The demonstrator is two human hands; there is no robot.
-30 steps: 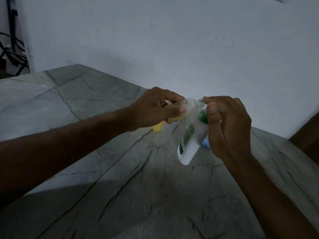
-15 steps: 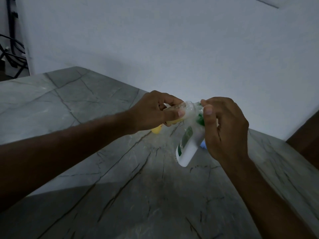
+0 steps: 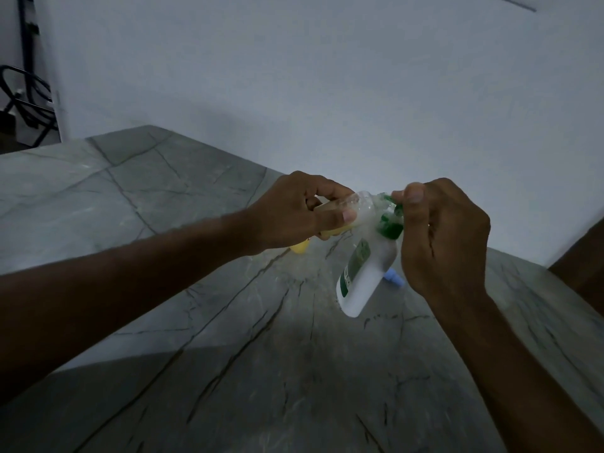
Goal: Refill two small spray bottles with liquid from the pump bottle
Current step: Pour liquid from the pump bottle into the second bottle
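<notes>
My right hand (image 3: 444, 237) grips the green pump head of a white pump bottle (image 3: 364, 276), which hangs tilted above the grey table (image 3: 228, 371). My left hand (image 3: 294, 210) grips a small clear spray bottle (image 3: 361, 207) lying almost sideways, its open mouth against the pump's green nozzle (image 3: 389, 225). A yellow thing (image 3: 299, 247) shows just under my left hand; what it is cannot be told. A small blue thing (image 3: 394, 277), partly hidden by the pump bottle and my right hand, lies on the table behind them.
The grey stone-patterned table runs to a white wall (image 3: 327, 76) close behind my hands. Black cables and a dark frame (image 3: 23, 103) stand at the far left. A dark brown piece of furniture (image 3: 585, 256) edges in at the right.
Both hands and the two bottles have shifted slightly; the pump bottle stays tilted with the small bottle's mouth at the nozzle.
</notes>
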